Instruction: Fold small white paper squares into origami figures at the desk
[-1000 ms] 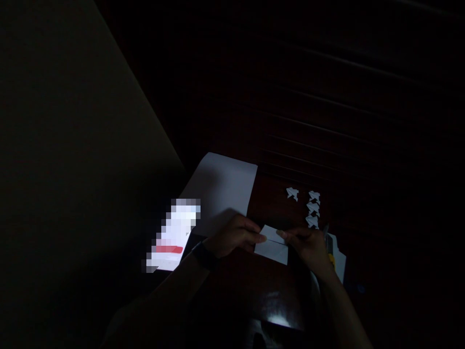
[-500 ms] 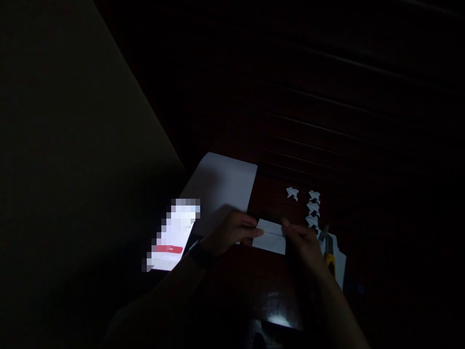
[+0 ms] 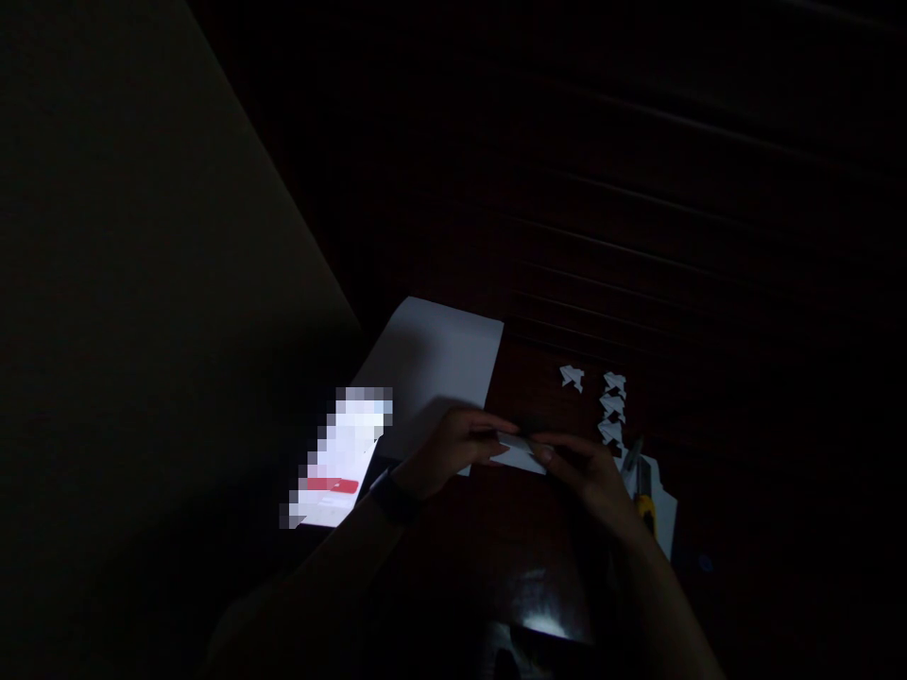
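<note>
A small white piece of paper [image 3: 521, 456], folded into a narrow strip, is held between my two hands over the dark table. My left hand [image 3: 453, 450], with a dark band on its wrist, pinches the strip's left end between thumb and fingers. At the right end, my right hand [image 3: 587, 474] grips the paper with its thumb on the near face and fingers along the far edge. Fingers cover part of the strip's upper edge. Beyond the hands lie several folded white paper figures [image 3: 572, 378], most of them in a column at the right.
A stack of white paper sheets [image 3: 439, 354] lies behind my left hand. Left of it glows a phone screen [image 3: 336, 463], partly pixelated. A yellow utility knife [image 3: 644, 501] rests on white paper pieces [image 3: 664, 510] beside my right wrist. The surroundings are very dark.
The paper between my hands has gone from a broader rectangle to a narrower strip. My right thumb has come down onto it, and the fingers of both hands have closed along its far edge.
</note>
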`<action>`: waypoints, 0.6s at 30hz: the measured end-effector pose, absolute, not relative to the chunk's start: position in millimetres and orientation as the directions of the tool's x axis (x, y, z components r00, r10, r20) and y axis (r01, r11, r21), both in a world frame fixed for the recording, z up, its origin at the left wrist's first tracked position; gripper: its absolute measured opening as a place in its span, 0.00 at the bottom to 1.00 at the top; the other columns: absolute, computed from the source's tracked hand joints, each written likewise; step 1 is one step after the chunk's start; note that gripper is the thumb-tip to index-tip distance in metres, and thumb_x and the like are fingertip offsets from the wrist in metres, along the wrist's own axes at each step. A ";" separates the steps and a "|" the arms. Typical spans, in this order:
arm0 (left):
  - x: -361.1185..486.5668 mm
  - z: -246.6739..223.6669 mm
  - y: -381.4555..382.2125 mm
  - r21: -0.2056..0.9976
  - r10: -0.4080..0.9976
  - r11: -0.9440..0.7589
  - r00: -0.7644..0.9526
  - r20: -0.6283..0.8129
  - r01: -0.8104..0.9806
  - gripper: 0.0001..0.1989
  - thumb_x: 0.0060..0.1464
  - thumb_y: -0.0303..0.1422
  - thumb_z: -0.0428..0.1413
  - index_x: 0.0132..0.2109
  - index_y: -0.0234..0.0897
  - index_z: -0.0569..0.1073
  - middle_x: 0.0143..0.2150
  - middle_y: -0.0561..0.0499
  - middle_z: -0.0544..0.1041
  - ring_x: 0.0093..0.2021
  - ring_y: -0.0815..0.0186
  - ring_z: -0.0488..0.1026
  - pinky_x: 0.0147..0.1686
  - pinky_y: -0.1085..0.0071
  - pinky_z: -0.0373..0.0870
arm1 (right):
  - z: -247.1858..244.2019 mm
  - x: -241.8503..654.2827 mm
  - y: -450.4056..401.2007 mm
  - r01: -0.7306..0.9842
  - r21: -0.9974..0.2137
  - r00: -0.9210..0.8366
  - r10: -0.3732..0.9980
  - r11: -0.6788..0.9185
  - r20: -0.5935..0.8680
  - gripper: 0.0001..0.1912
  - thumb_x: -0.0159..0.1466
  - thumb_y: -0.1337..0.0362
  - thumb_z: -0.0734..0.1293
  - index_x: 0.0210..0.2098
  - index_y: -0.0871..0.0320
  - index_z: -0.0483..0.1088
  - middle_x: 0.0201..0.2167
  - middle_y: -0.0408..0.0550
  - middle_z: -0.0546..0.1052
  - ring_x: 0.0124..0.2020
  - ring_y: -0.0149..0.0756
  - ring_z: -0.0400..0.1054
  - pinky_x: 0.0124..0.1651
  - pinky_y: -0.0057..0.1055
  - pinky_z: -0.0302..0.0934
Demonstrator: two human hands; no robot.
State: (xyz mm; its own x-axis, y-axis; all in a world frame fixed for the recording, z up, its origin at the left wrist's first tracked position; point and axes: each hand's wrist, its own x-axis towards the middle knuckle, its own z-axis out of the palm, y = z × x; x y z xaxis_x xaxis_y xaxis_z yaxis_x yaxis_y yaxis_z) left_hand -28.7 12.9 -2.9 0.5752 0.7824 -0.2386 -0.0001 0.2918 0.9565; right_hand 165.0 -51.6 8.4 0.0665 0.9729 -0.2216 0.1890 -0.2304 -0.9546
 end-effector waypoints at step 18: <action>-18.5 -6.3 3.6 0.878 0.748 0.466 0.578 -0.325 -0.108 0.11 0.47 0.31 0.58 0.40 0.33 0.76 0.33 0.48 0.76 0.31 0.70 0.71 0.29 0.76 0.66 | -12.4 164.5 -47.4 -0.386 -0.798 0.103 0.837 -0.464 -0.537 0.11 0.48 0.67 0.71 0.33 0.59 0.77 0.32 0.49 0.78 0.30 0.37 0.71 0.31 0.31 0.66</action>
